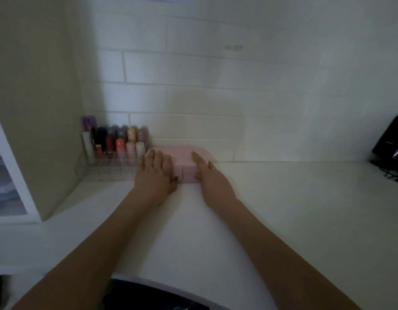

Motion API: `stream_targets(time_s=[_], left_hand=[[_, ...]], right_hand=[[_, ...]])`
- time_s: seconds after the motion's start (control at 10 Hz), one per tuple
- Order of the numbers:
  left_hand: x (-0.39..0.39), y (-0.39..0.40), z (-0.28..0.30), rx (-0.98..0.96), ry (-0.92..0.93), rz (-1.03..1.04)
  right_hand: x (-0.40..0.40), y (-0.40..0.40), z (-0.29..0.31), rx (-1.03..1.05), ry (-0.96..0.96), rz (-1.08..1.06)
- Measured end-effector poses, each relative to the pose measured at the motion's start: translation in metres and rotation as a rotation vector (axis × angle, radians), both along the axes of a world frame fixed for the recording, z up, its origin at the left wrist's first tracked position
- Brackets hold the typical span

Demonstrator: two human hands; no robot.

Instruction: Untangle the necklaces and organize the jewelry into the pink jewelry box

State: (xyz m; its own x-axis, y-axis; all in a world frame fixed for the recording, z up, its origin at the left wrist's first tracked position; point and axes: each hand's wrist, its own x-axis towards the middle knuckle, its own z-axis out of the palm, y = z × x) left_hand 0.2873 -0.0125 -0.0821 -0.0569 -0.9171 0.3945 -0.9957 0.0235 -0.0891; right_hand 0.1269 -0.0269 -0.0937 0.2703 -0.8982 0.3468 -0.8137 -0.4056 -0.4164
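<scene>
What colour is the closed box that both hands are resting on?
Pale pink: the jewelry box against the wall, seen from the head view.

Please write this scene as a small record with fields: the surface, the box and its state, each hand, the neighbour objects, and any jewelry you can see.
surface: white countertop against a white tiled wall
box: pink jewelry box, closed, at the back near the wall
left hand: lies on the box's left end, fingers over the lid
right hand: against the box's right end, fingers on the lid, ring on one finger
left of box: clear organizer holding lipsticks
far right: black object, too dim to identify
loose jewelry: none visible
</scene>
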Motion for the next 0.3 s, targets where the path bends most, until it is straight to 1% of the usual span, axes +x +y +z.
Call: stream_targets(time_s=[0.1, 0.2, 0.3], left_hand=[[-0.001, 0.004, 0.003, 0.074, 0.028, 0.033], [-0.015, 0.012, 0.001, -0.032, 0.094, 0.065], [-0.017, 0.034, -0.005, -0.018, 0.213, 0.031]], right_hand=[[-0.006, 0.011, 0.005, 0.017, -0.013, -0.003], [-0.009, 0.028, 0.005, 0.053, -0.058, -0.019], [-0.034, 0.069, 0.006, 0.135, -0.190, 0.026]])
